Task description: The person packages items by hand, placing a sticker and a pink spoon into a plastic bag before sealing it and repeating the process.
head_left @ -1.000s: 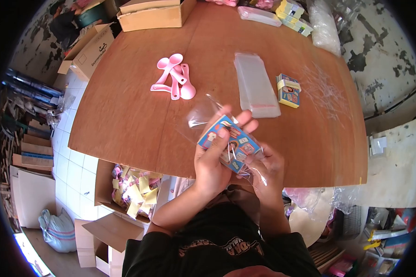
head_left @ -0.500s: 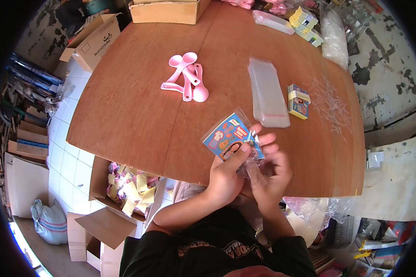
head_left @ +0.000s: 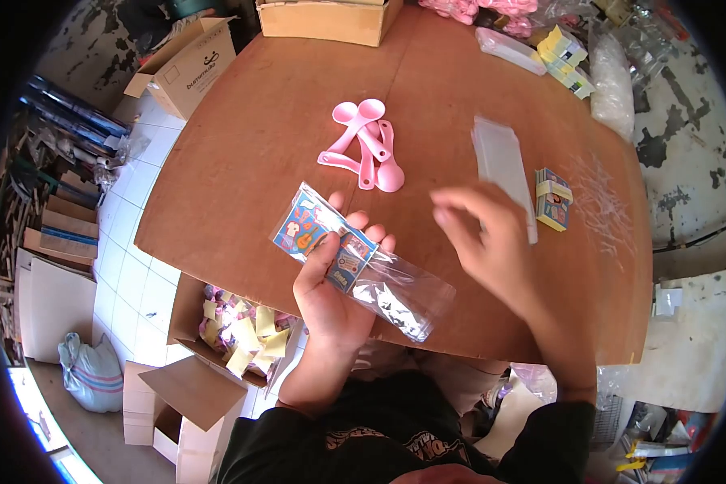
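Near the table's front edge, my left hand (head_left: 331, 294) grips a clear plastic bag (head_left: 411, 294) with a blue printed card (head_left: 302, 234) in its upper-left part. The bag's lower-right part lies flat and transparent. My right hand (head_left: 488, 242) hovers to the right of the bag, fingers curled with the thumb and fingertips close together; nothing can be made out between them. Pink spoons (head_left: 371, 145) lie in a pile beyond my hands. Right of them is a stack of clear bags (head_left: 500, 153), partly covered by my right hand, beside a banded stack of cards (head_left: 552, 199).
Loose clear strips (head_left: 605, 210) are scattered at the right of the table (head_left: 242, 161). Yellow card bundles (head_left: 563, 56) and plastic packs lie at the far right. An open box (head_left: 189, 310) of packed items stands below the left front edge.
My right hand has let go of the bag and moved right and forward. My left hand has moved left with the bag, whose empty part now shows. The whole view has shifted slightly.
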Demonstrator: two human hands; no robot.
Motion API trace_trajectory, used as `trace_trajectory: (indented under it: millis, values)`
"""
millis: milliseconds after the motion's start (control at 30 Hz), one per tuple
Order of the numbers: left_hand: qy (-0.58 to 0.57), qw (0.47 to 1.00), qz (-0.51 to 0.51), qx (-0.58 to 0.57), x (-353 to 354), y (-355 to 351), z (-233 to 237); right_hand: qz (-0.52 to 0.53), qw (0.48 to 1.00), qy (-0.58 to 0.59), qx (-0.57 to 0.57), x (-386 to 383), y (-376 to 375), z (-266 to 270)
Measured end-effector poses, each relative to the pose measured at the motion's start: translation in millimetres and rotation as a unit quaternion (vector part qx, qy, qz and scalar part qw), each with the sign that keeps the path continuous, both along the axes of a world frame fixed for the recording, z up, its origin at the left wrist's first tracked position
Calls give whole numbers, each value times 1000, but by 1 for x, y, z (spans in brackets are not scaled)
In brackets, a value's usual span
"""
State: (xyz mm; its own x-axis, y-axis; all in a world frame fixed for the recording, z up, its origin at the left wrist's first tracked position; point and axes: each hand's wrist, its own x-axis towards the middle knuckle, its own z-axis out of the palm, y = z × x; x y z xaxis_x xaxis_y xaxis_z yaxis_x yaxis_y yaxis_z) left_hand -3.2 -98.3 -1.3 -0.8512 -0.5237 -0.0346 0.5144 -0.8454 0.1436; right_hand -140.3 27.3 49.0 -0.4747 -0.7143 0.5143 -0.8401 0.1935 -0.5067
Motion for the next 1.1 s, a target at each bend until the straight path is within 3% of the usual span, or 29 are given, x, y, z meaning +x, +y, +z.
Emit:
trace_trajectory:
  millis: [167,233,267,333,500,567,600,667,733,800,833,900,1100]
  values:
    - [-16,1000,-12,10,4,-2,-3,101,992,50,-63,-69,-96,-19]
    - [-25,1000,-15,6,7,-4,-2,147,960,235,46,-88,-123,-17]
    - [-38,999,-12,3,8,-3,0,148,960,234,43,-94,-132,-17]
    - [-51,999,-7,-1,8,-5,0,153,886,362,247,-100,-148,-15]
    - [-41,999,0,0,5,-5,3,141,852,433,260,-103,-144,-14]
    - [-47,999,-7,-1,3,-3,4,112,914,373,115,-105,-129,-12]
    - [-52,999,-9,-2,2,-3,5,108,912,377,115,-105,-121,-11]
    - [-44,999,-17,-3,4,-3,2,74,988,135,-28,-101,-99,-8]
    - [-35,999,-24,-3,4,-2,4,59,988,141,-23,-94,-67,4]
    - [-46,999,-18,-18,4,0,7,13,994,-98,-53,-83,-39,10]
    - [-57,998,-14,-20,3,1,10,11,994,-96,-54,-76,-27,15]
    - [-50,998,-12,-26,-1,2,7,35,958,-265,-102,-61,-3,29]
    - [-46,998,32,-21,-11,-8,2,9,957,-289,-37,-45,62,40]
